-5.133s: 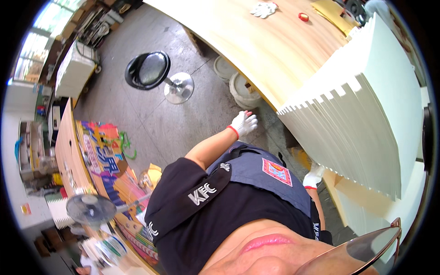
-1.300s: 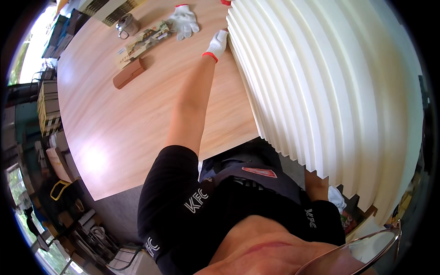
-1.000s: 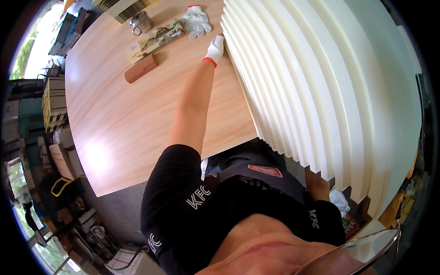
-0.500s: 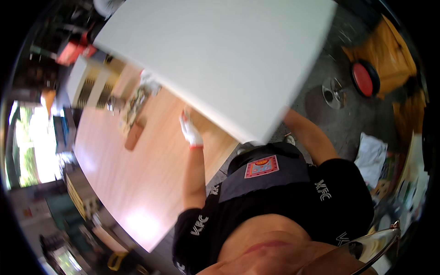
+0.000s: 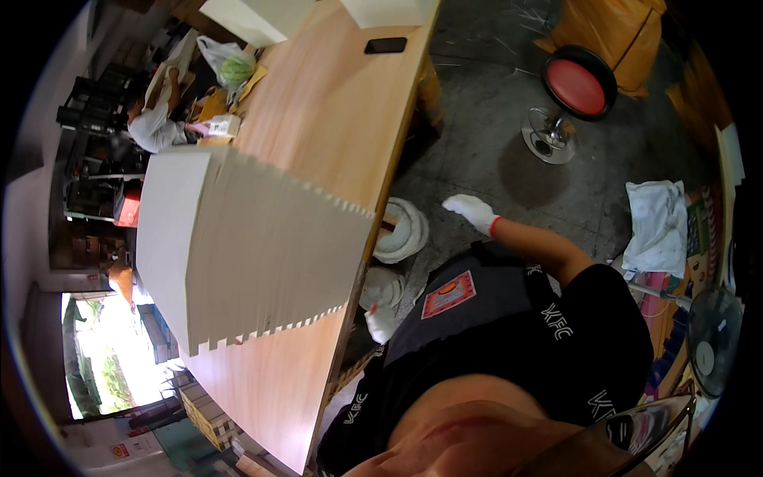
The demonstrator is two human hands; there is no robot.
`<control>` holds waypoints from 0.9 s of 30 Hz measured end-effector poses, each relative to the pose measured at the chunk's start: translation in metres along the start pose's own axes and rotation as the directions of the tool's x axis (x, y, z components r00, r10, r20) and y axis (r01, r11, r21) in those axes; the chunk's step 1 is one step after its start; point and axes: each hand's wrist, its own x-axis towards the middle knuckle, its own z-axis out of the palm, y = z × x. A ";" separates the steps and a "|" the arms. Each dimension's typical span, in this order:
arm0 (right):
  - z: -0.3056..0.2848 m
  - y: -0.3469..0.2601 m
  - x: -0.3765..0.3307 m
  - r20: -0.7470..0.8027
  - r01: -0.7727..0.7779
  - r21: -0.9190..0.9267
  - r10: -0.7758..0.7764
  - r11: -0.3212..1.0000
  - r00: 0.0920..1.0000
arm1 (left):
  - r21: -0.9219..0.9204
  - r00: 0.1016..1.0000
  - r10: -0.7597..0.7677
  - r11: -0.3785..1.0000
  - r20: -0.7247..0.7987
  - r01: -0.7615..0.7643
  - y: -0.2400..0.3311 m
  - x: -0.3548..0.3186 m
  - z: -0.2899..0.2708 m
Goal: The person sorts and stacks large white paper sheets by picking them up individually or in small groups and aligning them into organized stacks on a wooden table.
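A big white block [image 5: 270,246], which looks like a stack of boards or sheets with notched edges, stands on the light wooden table [image 5: 334,103] at my left. My right hand [image 5: 470,213], in a white glove with a red cuff, is held out over the floor beside the table. Its fingers are stretched out and it holds nothing. Low by the table's near edge, next to my apron, is my left hand [image 5: 381,324], also gloved in white. Its fingers are too small and partly hidden to make out.
A dark phone [image 5: 385,45] lies on the table's far end, near white boards [image 5: 389,9]. Round white tubs [image 5: 404,232] stand beside the table edge. A red-seated stool [image 5: 574,86], yellow sacks [image 5: 612,36] and a fan [image 5: 715,342] are at right. Another person [image 5: 159,127] works at far left.
The large white surface that filled the upper middle is gone from there; a notched white block now stands on the table. My left hand has left the tabletop; my right hand has come into sight, free.
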 end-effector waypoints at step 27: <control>-0.441 0.107 0.044 -0.460 -0.154 0.473 0.392 0.867 0.797 | 0.069 0.905 0.164 0.976 0.393 -0.207 0.047 0.170 0.805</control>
